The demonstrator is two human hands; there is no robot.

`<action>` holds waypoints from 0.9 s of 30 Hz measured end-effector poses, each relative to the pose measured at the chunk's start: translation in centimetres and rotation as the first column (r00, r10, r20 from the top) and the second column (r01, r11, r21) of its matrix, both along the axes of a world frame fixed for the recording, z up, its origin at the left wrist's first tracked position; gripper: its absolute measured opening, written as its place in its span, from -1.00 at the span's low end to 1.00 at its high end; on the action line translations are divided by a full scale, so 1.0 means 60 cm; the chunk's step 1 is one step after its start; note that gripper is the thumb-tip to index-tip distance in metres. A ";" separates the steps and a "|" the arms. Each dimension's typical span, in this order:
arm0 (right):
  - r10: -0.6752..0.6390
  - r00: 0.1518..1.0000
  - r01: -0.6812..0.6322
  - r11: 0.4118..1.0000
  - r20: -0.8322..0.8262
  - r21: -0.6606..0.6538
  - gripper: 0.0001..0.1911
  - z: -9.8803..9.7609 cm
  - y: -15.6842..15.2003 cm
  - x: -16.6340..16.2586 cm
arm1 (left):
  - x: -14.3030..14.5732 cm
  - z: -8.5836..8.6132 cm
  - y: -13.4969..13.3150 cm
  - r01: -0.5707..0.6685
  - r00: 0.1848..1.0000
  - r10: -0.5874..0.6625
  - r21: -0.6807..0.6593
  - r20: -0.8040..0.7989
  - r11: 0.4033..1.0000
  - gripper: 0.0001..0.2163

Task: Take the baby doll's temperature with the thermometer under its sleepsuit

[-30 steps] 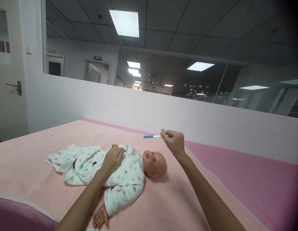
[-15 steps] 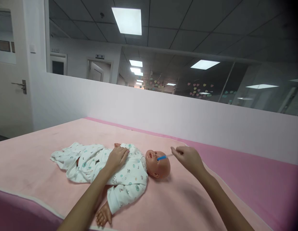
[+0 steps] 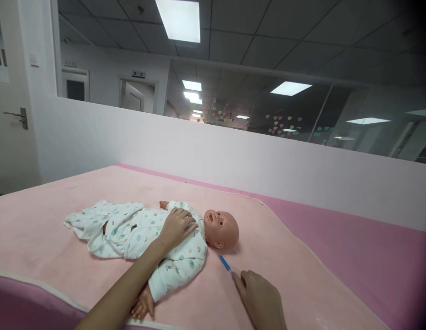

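A baby doll (image 3: pixel 219 225) in a white printed sleepsuit lies on its back on a pale pink blanket (image 3: pixel 54 238), head to the right. My left hand (image 3: pixel 177 226) rests flat on the doll's chest, fingers spread. My right hand (image 3: pixel 259 298) is low over the blanket near the front, below the doll's head, pinching a thin stick with a blue tip (image 3: pixel 225 263). The blue tip points up-left toward the doll's neck and lies close to the blanket.
The pink blanket covers a darker pink bed (image 3: pixel 364 256) that runs to the right. A low white partition wall (image 3: pixel 233 160) with glass above stands behind the bed. A door with a handle (image 3: pixel 16 117) is at the far left.
My right hand has dropped from above the doll's head, past its face, down to the blanket in front of the head, still holding the stick. My left hand stayed on the chest.
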State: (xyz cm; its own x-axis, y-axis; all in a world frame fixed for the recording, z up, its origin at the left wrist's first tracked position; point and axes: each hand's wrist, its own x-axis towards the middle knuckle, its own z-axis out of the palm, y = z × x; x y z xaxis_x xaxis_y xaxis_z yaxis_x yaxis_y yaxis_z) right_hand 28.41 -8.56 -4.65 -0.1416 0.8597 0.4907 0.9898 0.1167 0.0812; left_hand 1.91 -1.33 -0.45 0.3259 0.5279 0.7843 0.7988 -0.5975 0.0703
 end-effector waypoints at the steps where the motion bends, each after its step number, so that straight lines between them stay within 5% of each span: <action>1: 0.005 1.000 -0.005 1.000 -0.023 -0.025 -0.62 0.010 0.003 -0.017 | 0.003 0.000 0.001 0.001 1.000 -0.001 -0.002 -0.006 1.000 -0.83; 5: 0.168 0.976 -0.161 0.985 -0.136 0.059 -0.71 0.074 0.025 -0.093 | 0.007 -0.004 0.003 0.031 0.999 -0.030 -0.042 0.025 0.999 -0.87; 9: 0.400 0.848 -0.322 0.910 -0.347 0.262 -0.75 0.123 0.075 -0.184 | 0.003 -0.009 0.004 0.074 0.995 -0.067 -0.105 0.077 0.992 -0.89; 13: 0.599 0.650 -0.387 0.791 -0.468 0.475 -0.73 0.096 0.126 -0.246 | 0.000 -0.015 0.008 0.041 0.995 -0.027 -0.149 0.093 0.988 -0.89; 17: 0.681 0.523 -0.451 0.732 -0.513 0.511 -0.69 0.048 0.136 -0.258 | 0.001 -0.021 0.009 0.012 0.994 0.007 -0.177 0.107 0.984 -0.87; 27: 0.730 0.481 -0.471 0.682 -0.486 0.559 -0.65 0.032 0.135 -0.253 | -0.006 -0.004 0.000 0.268 0.900 -0.124 -0.305 0.419 0.914 -0.78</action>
State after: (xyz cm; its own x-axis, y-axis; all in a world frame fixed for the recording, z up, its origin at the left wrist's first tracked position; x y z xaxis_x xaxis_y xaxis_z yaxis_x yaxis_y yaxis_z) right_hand 13.24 -0.44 -2.72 -0.1098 0.4635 0.8792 0.4808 0.7990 -0.3612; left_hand 1.53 -1.30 -0.71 0.1644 0.7452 0.6462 0.5342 -0.6180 0.5768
